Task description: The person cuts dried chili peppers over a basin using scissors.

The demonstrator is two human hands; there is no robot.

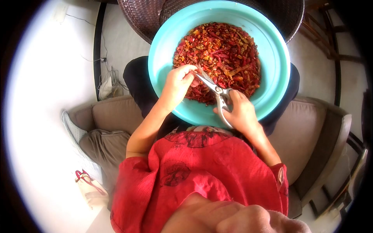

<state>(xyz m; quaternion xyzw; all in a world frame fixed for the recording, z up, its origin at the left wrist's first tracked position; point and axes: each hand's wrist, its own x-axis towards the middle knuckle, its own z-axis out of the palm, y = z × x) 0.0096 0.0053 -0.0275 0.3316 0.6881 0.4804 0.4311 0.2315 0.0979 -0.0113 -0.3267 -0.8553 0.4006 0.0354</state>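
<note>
A turquoise basin [278, 66] sits over my lap, its bottom covered with dried red chili peppers [221, 54], some whole and some in short pieces. My right hand [241, 110] is wrapped round the handles of silver scissors [218, 90], whose blades point up and left over the chilies. At the blade tips, my left hand [179, 82] is closed in a pinch. Whatever lies between its fingertips is too small and hidden to make out. Both hands are above the near part of the basin.
Behind the basin stands a dark woven basket [140, 17]. I sit on a beige sofa [299, 120], with dark clothing [105, 147] on its left part. Cables and a plug [103, 59] lie on the floor at left. Wooden furniture [330, 42] stands at the upper right.
</note>
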